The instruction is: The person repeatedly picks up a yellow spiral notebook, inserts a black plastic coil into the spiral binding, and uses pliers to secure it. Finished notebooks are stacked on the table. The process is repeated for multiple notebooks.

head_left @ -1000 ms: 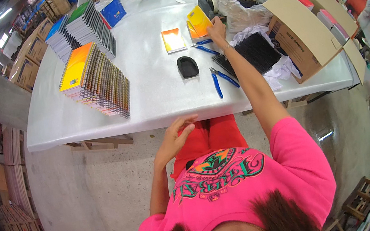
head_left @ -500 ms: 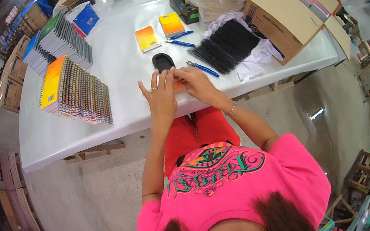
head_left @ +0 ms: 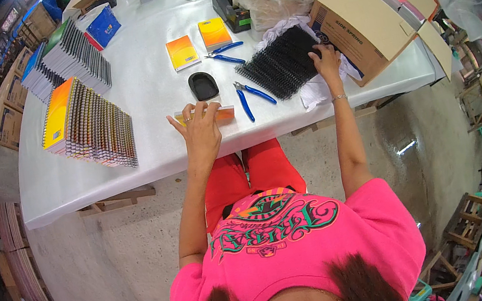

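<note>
By the near edge of the surface, our left grip pinches the book, apparently to steady it. Our right grip meets the coils, laid within reach; we cannot tell its closure.

- Worn on the person's head, the view looks steeply down and forward over the pink shirt onto the pale table
- The shirt is nearest, the table's far part well off; left hand and right hand come between
- Very wide fisheye (straight edges bend, corners go black), taking in floor on both sides
</note>
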